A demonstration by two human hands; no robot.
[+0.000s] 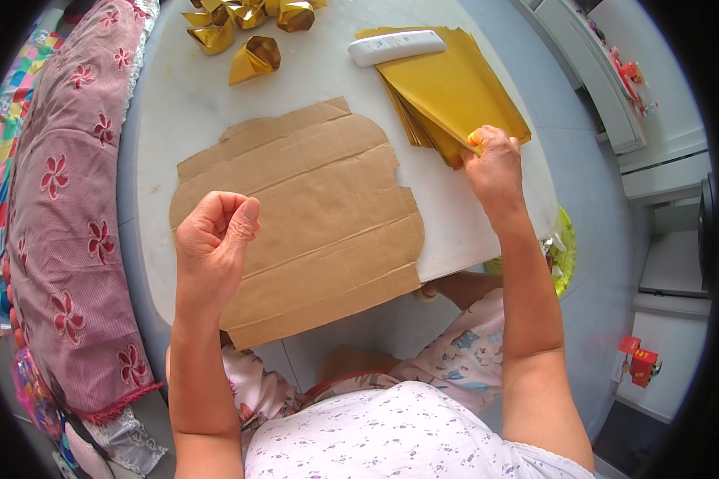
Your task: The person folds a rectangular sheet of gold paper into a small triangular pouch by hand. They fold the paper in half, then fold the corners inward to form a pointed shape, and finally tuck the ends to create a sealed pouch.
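My right hand (pixel 495 161) pinches the near corner of a gold paper sheet on a stack of gold sheets (pixel 455 90) at the table's right. Across the far end of that stack lies a white remote control (pixel 397 47). Over the left part of a flattened brown cardboard sheet (pixel 329 209), my left hand (pixel 218 239) is curled with its thumb against the fingers, and nothing shows in it. Several folded gold paper pieces (pixel 256 58) sit at the far left of the table, one of them apart from the others.
The white table (pixel 461 230) has rounded corners, and the cardboard overhangs its near edge. A pink cloth with red flowers (pixel 72 197) covers something long at the left. Beyond the table's right edge, a yellow-green container (pixel 566 251) stands low, partly behind my right arm.
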